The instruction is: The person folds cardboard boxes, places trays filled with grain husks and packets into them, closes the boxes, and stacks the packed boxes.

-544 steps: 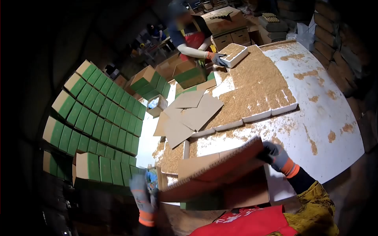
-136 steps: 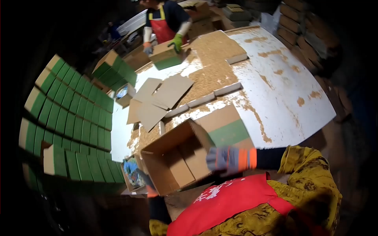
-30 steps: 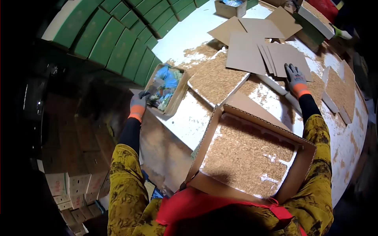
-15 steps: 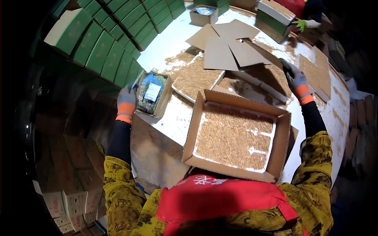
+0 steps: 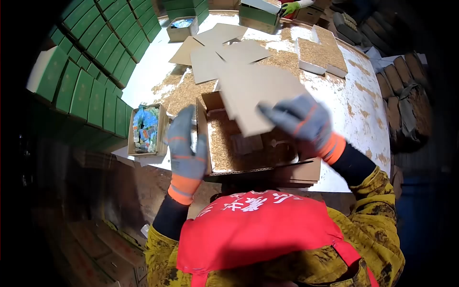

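Observation:
An open cardboard box [image 5: 204, 122] stands at the table's near edge. Inside lies a white-edged slab with a tan, flaky top [image 5: 222, 138], bearing a small pale packet [image 5: 246, 143]. My left hand [image 5: 187, 146], in a grey-and-orange glove, is at the box's left wall with fingers stretched and apart. Gloved likewise and slightly blurred, my right hand [image 5: 306, 119] grips a flat cardboard sheet [image 5: 263, 93] by its right side. That sheet is tilted above the box and hides its far right part. Left of my left hand sits a small carton of blue-and-green packets [image 5: 146, 126].
Green boxes [image 5: 91, 91] are stacked at the left. More cardboard sheets [image 5: 205, 62] lie beyond the box. Tan-topped slabs [image 5: 322, 52] rest at the back right. A co-worker's green-gloved hand [image 5: 290, 8] touches a green box [image 5: 258, 19] at the far edge.
My left hand has left the packet carton for the box's left wall. A packet now lies in the box. My right hand has brought a cardboard sheet over it. The view has shifted right.

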The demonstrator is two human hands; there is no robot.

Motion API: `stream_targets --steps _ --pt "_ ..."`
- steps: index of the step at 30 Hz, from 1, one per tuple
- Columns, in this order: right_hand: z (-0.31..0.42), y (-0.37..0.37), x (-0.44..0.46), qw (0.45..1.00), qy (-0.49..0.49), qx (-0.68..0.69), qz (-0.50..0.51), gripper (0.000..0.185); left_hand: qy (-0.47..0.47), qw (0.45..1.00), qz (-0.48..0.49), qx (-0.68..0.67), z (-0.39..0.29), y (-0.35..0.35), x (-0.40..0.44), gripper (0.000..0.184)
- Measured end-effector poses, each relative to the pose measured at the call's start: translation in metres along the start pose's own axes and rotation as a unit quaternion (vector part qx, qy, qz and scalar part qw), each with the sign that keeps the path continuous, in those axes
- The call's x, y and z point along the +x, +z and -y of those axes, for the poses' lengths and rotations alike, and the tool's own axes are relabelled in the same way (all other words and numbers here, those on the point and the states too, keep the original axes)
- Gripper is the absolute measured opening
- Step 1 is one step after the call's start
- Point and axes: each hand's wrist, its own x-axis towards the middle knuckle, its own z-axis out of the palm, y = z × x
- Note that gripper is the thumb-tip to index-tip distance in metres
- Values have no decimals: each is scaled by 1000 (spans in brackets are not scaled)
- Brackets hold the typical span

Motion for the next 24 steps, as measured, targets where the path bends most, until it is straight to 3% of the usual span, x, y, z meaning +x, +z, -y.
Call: stream_targets --steps 1,3,4,5,7,9,10,11,14,15,18,20,21,22,23,24 --pt "18 14 -1 998 -9 24 58 38 -36 996 -52 -64 7 1 -6 43" --pt "37 55 -4 962 -2 169 213 41 -159 972 -47 -168 39 5 -21 41" --pt "34 76 -7 930 -2 288 228 42 -193 949 -64 -240 47 6 -27 39" --pt "33 82 -4 924 16 306 229 36 -222 919 -85 -314 57 9 -33 38" --pt "30 90 6 886 63 388 245 28 -202 956 -193 -86 123 14 -59 36" --pt "36 89 6 858 78 415 291 22 -288 933 -215 32 224 31 -118 36" --pt "38 91 5 839 71 435 318 23 -315 938 -140 42 261 35 -141 39" --pt "41 92 4 819 66 455 344 24 -278 948 -75 139 260 35 -144 45" --pt "40 91 12 808 76 466 353 21 -302 887 -1 350 271 61 -135 59" --pt "38 88 14 806 81 465 358 21 -237 884 1 402 280 68 -130 67" --pt "42 84 9 840 63 422 335 24 -290 819 138 475 276 70 -104 71" --pt "42 78 9 865 38 380 327 23 -265 843 181 432 288 68 -98 44" --pt "41 76 10 847 53 391 357 25 -262 862 193 389 313 73 -107 36" --pt "42 71 13 818 92 414 389 29 -221 844 169 458 341 85 -120 24" --pt "42 68 14 787 130 434 418 32 -128 864 103 476 344 79 -129 16" --pt "39 69 10 777 142 458 408 35 -185 884 119 412 325 68 -122 16"
